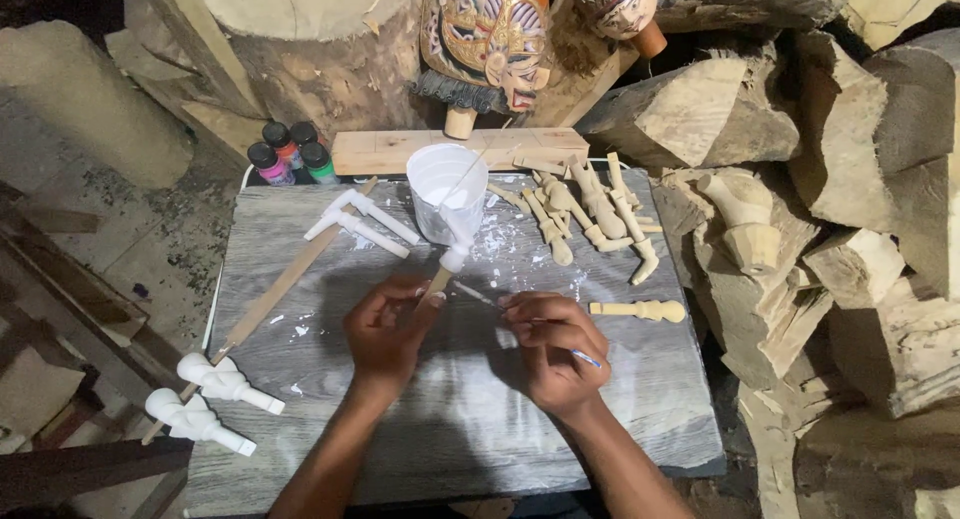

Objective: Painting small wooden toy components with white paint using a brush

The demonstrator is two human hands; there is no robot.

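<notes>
A grey wood-grain board (460, 419), spattered white, is lying among rough log chunks (690, 114). The left hand (385, 334) is pinching a carved stick piece (447, 264), its white-painted end rising just beyond the fingertips. The right hand (550, 349) is gripping a thin brush (500, 306), its tip pointing toward that piece. Beyond both, a white cup (447, 191) is holding white paint.

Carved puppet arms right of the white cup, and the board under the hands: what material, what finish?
Carved arms: seemingly bare wood, pale tan and matte, with no paint on them. Board: grey with streaked grain lines, looks like printed laminate or weathered wood; cannot tell which. White paint splatters dot it near the cup.
</notes>
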